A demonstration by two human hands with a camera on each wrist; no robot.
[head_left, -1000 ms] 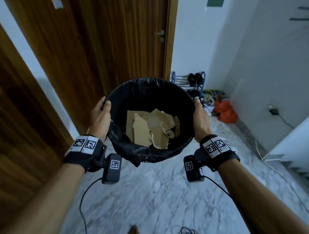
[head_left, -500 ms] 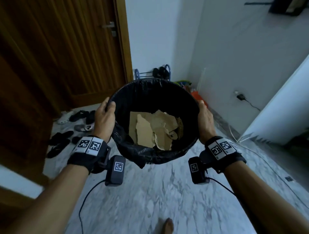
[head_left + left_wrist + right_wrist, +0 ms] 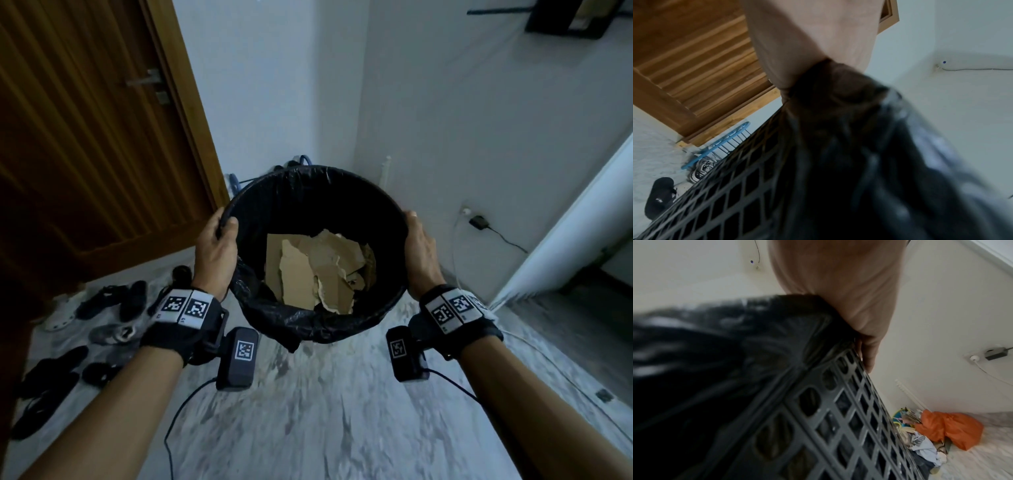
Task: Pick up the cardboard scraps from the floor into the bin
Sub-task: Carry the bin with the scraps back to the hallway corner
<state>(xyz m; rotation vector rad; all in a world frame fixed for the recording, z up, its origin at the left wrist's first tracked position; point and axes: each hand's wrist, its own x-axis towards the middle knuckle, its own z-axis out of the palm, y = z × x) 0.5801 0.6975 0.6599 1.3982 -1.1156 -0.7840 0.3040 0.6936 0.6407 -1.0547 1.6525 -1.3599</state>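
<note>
I hold a round bin (image 3: pixel 260 192) with a black liner off the floor, between both hands. Several torn brown cardboard scraps (image 3: pixel 318 270) lie inside it. My left hand (image 3: pixel 215 246) grips the rim on the left, thumb hooked over the edge. My right hand (image 3: pixel 419 250) clasps the right side. In the left wrist view my left hand (image 3: pixel 809 48) sits against the liner above the bin's lattice wall (image 3: pixel 725 186). In the right wrist view my right hand (image 3: pixel 849 296) wraps the rim, fingers down the bin's grid wall (image 3: pixel 849 418).
A wooden door (image 3: pixel 85 137) stands at the left, with several dark shoes (image 3: pixel 109 301) on the marble floor (image 3: pixel 325 411) before it. White walls meet in a corner behind the bin. A charger (image 3: pixel 478 221) is plugged in at the right. An orange bag (image 3: pixel 949 426) lies by the wall.
My view has swung to the right: the door slid left and the white corner and charger came in. The bin stays held in both hands, its scraps unmoved.
</note>
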